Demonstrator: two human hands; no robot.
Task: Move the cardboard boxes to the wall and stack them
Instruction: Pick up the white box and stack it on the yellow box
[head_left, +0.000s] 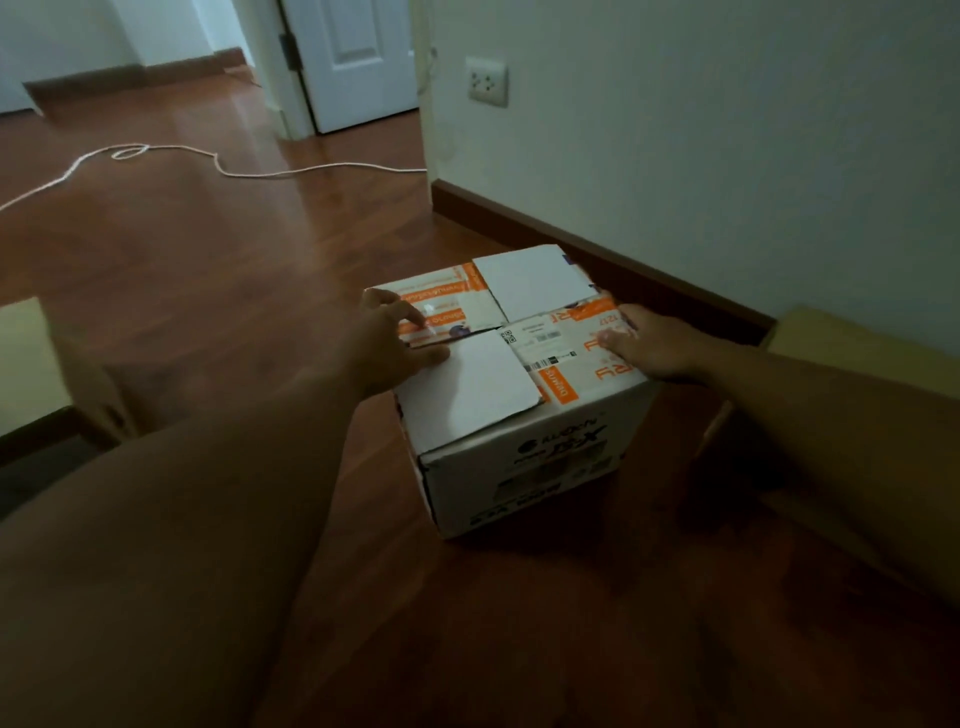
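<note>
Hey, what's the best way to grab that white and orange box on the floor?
Grip the white and orange box by its two opposite side walls, one hand per side, low down. Its interlocked top flaps look untaped and may lift; the sides are flat and upright.

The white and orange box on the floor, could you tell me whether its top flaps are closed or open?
Closed. The white and orange box has its four top flaps folded flat and interlocked; the left hand and right hand rest on them.

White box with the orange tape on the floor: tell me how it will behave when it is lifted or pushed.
The white box looks stiff: its edges are square and the interleaved flaps lie flat. It probably slides easily on the glossy wooden floor. Squat and flat-bottomed, it seems unlikely to tip. Both hands rest on it; weight cannot be judged.
</note>
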